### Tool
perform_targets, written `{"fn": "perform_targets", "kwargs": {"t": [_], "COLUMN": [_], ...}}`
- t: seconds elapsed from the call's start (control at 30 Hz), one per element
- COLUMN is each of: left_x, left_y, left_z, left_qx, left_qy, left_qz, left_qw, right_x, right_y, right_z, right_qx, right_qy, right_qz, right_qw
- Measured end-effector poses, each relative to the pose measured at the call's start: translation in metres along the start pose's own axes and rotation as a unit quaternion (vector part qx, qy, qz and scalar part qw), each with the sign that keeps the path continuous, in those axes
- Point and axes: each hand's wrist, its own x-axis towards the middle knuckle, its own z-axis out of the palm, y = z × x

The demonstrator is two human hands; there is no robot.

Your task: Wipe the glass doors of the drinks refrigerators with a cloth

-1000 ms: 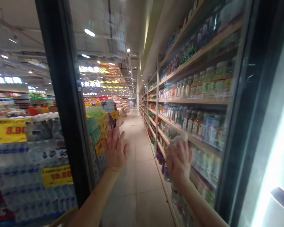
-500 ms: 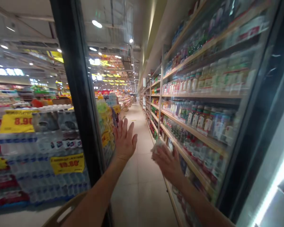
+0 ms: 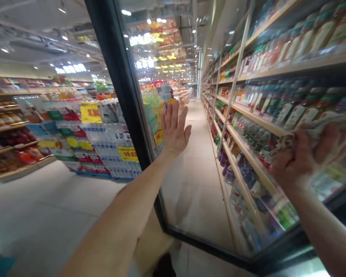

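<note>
A glass door with a black frame [image 3: 132,111] stands in front of me, and I look through its pane. My left hand [image 3: 175,132] lies flat against the glass near the left side of the frame, fingers spread, holding nothing. Over at the right side of the pane, my right hand [image 3: 301,163] presses a pale, crumpled cloth [image 3: 327,127] to the glass. Motion smears this hand and the cloth a little, and part of the cloth lies beneath the fingers.
Shelves of bottled drinks [image 3: 308,109] show through the glass on the right. To the left stand stacked packs of bottles [image 3: 106,134] with yellow price signs [image 3: 128,154]. A tiled floor [image 3: 60,204] runs between displays. Farther left is another shelf unit [image 3: 5,129].
My right hand has swept the cloth to the right across the glass. My left hand remains flat on the pane. The view has shifted, showing more floor and the door's bottom edge.
</note>
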Motion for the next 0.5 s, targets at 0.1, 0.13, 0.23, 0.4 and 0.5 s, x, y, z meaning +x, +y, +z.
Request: {"fn": "perform_targets", "kwargs": {"t": [0.1,0.13,0.23,0.4,0.5], "left_x": [-0.0008,-0.0011,-0.0018,-0.0026,-0.0023], "left_y": [0.0026,0.0033,0.004,0.0014,0.0003], "left_z": [-0.0019,-0.0026,-0.0038,-0.0055,-0.0064], "left_qx": [0.01,0.015,0.03,0.028,0.038], "left_qy": [-0.011,-0.014,-0.012,-0.012,-0.005], "left_qz": [-0.01,-0.013,-0.013,0.001,0.009], "left_qw": [1.0,1.0,0.999,1.0,0.999], "right_x": [-0.0023,-0.0026,-0.0021,-0.0006,-0.0013], "right_y": [0.0081,0.0097,0.0086,0.0005,0.0025], "right_z": [0.0007,0.001,0.0011,0.0016,0.003], "right_qx": [0.018,0.025,0.034,0.041,0.037], "right_qy": [0.003,0.008,0.02,0.032,0.023], "right_qz": [-0.023,-0.034,-0.04,-0.039,-0.046], "right_qw": [1.0,0.999,0.998,0.998,0.998]}}
